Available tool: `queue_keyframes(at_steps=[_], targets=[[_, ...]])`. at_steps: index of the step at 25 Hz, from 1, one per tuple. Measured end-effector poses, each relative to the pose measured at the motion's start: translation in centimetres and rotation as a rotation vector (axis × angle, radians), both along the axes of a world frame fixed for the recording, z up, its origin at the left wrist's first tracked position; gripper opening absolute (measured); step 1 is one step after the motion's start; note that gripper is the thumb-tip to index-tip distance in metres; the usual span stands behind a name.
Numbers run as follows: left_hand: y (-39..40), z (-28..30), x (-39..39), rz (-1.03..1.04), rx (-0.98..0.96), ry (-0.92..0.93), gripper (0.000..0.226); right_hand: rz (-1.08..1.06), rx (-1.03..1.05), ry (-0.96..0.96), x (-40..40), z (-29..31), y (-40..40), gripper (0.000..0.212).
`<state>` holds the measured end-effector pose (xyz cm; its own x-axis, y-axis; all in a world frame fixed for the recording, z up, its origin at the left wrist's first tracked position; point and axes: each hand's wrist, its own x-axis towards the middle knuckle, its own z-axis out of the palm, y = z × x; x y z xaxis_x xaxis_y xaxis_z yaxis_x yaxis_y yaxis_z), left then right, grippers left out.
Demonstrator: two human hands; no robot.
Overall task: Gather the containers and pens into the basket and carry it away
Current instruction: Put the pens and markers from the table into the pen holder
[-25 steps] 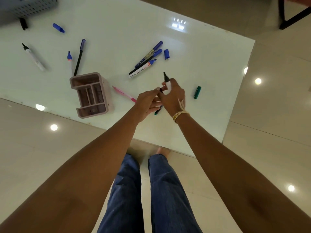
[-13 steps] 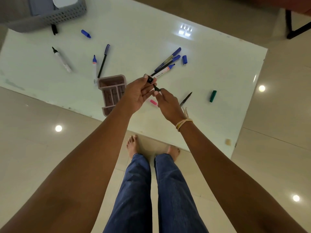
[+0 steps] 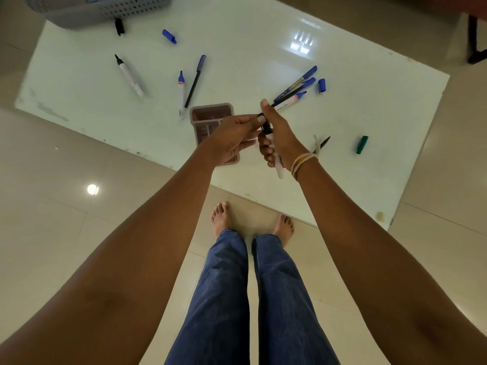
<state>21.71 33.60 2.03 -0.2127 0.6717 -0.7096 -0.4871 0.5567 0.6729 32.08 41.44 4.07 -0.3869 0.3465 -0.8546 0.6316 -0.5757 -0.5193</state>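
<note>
Head view: marker (image 3: 274, 154) within right-hand fingers (image 3: 266, 147)

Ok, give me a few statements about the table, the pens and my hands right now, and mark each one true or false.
1. The right hand grips a white marker with a black cap. True.
2. The green pen cap lies inside the grey perforated plastic basket. False: it lies on the white glossy table, near the right edge, far from the basket.
3. The pink compartmented organiser stands on the table behind the left hand. True.
4. The left hand rests flat on the table. False: its fingers pinch the cap end of the marker.
5. The loose blue cap lies near the basket. True.
</note>
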Motion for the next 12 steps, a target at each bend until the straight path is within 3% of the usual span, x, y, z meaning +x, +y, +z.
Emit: queue_keyframes(at_steps=[2,3,7,10,12], targets=[[-0.5,0.6,-0.3,-0.068,0.015,0.051,0.024,-0.089,-0.024,-0.009,-1.2,0.2,-0.1,0.072],[-0.9,0.8,-0.5,0.002,0.007,0.094,0.023,-0.145,-0.024,-0.010,-1.9,0.3,-0.4,0.069],[-4.1,0.5,-2.3,0.609,-0.180,0.420,0.017,-0.317,-0.009,0.049,-4.6,0.3,-1.6,0.064],[-6.5,-0.9,-3.5,0.562,-0.375,0.612,0.027,-0.322,0.009,0.127,-6.4,0.1,-1.9,0.062],[-7.1,-1.8,-4.1,0.443,-0.452,0.551,0.032,-0.324,0.087,0.158,-7.8,0.1,-1.6,0.051]])
